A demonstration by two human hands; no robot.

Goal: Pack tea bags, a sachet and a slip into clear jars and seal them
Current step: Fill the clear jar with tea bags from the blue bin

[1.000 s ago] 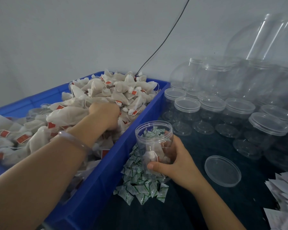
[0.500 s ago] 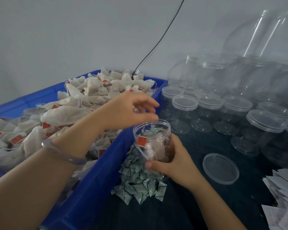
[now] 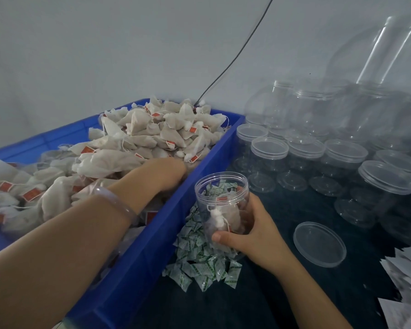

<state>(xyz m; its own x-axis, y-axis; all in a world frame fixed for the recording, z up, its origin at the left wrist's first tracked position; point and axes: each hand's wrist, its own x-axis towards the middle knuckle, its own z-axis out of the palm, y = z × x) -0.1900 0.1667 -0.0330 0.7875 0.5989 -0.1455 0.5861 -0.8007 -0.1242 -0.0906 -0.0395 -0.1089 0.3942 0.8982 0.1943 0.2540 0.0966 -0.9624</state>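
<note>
- Jar upright, mouth up, no lid on; base set among the sachets, just outside right wall of blue crate.
- Right hand wrapped round jar's lower half, thumb across the front, steadying it.
- Clear plastic, threaded rim; tea bags lying at the bottom with one red tag showing, count unclear through the wall; plenty of room left, by the look of it.
- Sachets small, white with green print, loose pile against crate wall.
- Slips of white paper scattered at near right, well apart from jar.
- Loose lid flat on bench, right of right hand.
- Left hand inside crate, knuckles up, fingers buried in the heap; grip not readable. Pale bangle on wrist.
- Key relation: jar mouth right of left hand and slightly nearer, only crate wall between. Left hand nearer the bags; probably a short lift over the wall, then a drop straight down jar's upright axis.
- Heap piled high toward crate's far end: white mesh pouches, strings, red tags.
- Farthest: rows of lidded empty jars, larger clear containers behind.
</note>
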